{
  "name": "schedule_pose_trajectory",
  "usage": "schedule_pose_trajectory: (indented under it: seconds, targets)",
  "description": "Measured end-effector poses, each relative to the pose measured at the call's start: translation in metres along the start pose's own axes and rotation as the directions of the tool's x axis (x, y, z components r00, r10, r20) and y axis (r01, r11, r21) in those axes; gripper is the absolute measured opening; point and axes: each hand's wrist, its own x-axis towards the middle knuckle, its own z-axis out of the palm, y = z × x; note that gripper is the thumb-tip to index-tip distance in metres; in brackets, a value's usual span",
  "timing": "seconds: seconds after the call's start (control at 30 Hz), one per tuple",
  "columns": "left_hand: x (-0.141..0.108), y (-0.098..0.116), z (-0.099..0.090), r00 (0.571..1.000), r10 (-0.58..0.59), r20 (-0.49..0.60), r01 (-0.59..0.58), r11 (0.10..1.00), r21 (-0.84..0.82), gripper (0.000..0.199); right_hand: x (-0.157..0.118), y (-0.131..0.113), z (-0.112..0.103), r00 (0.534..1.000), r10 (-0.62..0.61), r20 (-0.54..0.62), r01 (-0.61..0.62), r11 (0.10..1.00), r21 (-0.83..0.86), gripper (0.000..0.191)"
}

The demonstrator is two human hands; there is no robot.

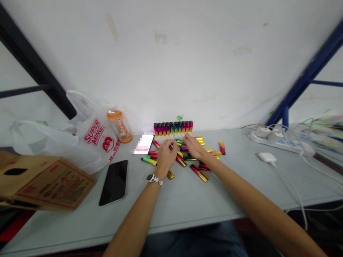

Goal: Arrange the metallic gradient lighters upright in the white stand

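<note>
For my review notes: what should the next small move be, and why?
Probably, the right hand should bring a loose lighter to the upright row, because those stand neatly lined up while many others lie scattered nearby in different directions.

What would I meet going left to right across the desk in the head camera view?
Cardboard box → black-screened phone or tablet → left hand, among scattered shiny tubes → right hand, also among them → white charger, lying flat with its cable attached.
</note>
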Motion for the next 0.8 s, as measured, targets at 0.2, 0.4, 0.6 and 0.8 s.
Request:
schedule_pose_trajectory:
  seconds: [0.2, 0.4, 0.6, 0.8]
  targets:
    - [-0.006, 0.006, 0.0, 0.998, 0.034, -0.05, -0.037, 0.998, -0.057, 0.029, -0.018, -0.025, 0.011, 0.991, 0.129, 0.039, -0.124, 0.755, 0.644, 0.035]
    - [-0.011, 0.014, -0.001, 0.992, 0.065, -0.11, -0.077, 0.991, -0.107, 0.035, -0.027, -0.032, 0.014, 0.976, 0.216, 0.002, -0.147, 0.659, 0.738, 0.048]
    - [-0.011, 0.012, -0.001, 0.989, 0.051, -0.138, -0.067, 0.991, -0.119, 0.036, -0.033, -0.031, 0.016, 0.988, 0.11, -0.105, -0.023, 0.789, 0.614, 0.046]
    - [-0.011, 0.011, -0.001, 0.989, 0.043, -0.141, -0.06, 0.991, -0.123, 0.038, -0.04, -0.033, 0.017, 0.95, 0.105, -0.293, 0.033, 0.902, 0.431, 0.04]
